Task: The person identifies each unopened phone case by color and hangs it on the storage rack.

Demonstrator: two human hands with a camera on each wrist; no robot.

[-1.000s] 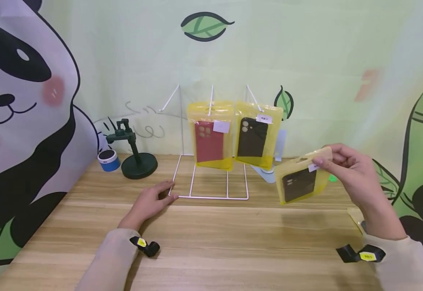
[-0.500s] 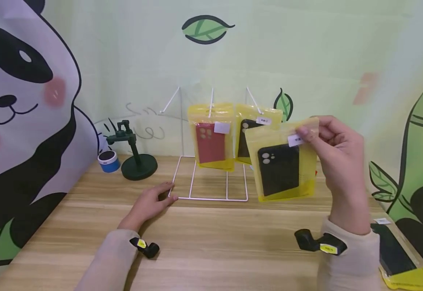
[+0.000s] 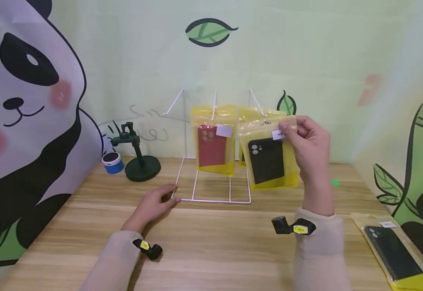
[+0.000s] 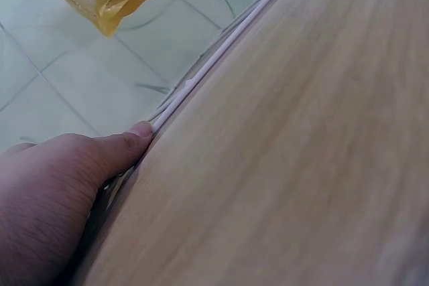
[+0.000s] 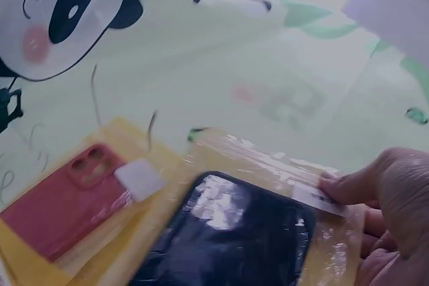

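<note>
My right hand (image 3: 312, 143) pinches the upper right corner of a yellow zip bag (image 3: 291, 161), also close up in the right wrist view. A black phone case (image 3: 267, 161) shows inside it. The bag hangs in front of another yellow bag (image 3: 256, 112) on the right hook of a white wire rack (image 3: 220, 200), mostly covering it. On the middle hook hangs a bag with a red phone case (image 3: 211, 147). My left hand (image 3: 153, 206) rests at the rack's front left corner, thumb (image 4: 127, 145) touching the wire. Its other fingers are mostly hidden in the left wrist view.
A bagged dark phone case (image 3: 393, 250) lies at the table's right edge. Left of the rack stand a dark green stand (image 3: 143, 167) and a blue and white round container (image 3: 112, 163). The rack's left hook (image 3: 173, 102) carries nothing. A printed cloth backs the table.
My right hand has carried the bagged black phone case leftward and up, from the right of the rack to in front of the right hook. The left hand stays at the rack's corner.
</note>
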